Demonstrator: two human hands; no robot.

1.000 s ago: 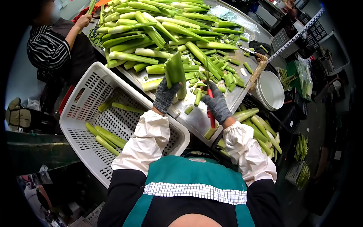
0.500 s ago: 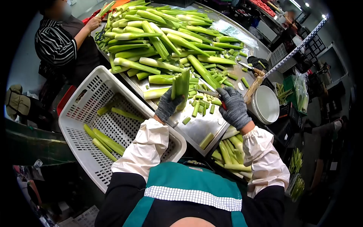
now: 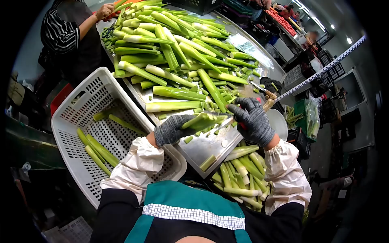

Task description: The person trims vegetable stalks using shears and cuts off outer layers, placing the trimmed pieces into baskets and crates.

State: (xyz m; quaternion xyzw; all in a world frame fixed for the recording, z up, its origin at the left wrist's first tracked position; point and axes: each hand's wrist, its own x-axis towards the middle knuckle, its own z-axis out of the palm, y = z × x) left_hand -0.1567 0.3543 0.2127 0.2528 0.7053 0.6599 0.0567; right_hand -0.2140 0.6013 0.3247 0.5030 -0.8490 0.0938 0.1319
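My left hand (image 3: 174, 128), in a grey knitted glove, is closed around a thick green stalk (image 3: 206, 120). The stalk lies nearly level above the metal tray, its leafy end toward my right hand. My gloved right hand (image 3: 255, 121) grips a knife (image 3: 242, 126) by its red handle; much of the blade is hidden behind the stalk and blurred. Beneath both hands is the metal tray (image 3: 214, 150), with short cut green pieces on it. Just beyond lies a large heap of green-and-white stalks (image 3: 170, 48).
A white perforated basket (image 3: 65, 117) with several stalks stands on my left. More trimmed stalks (image 3: 243, 174) fill a container below the tray's right side. A white bucket (image 3: 277, 123) is beside my right hand. Another person (image 3: 69, 36) works at the far left.
The stalk in my left hand has tipped from upright to nearly level. Both hands have come closer together, the knife still in my right. The whole view has shifted slightly.
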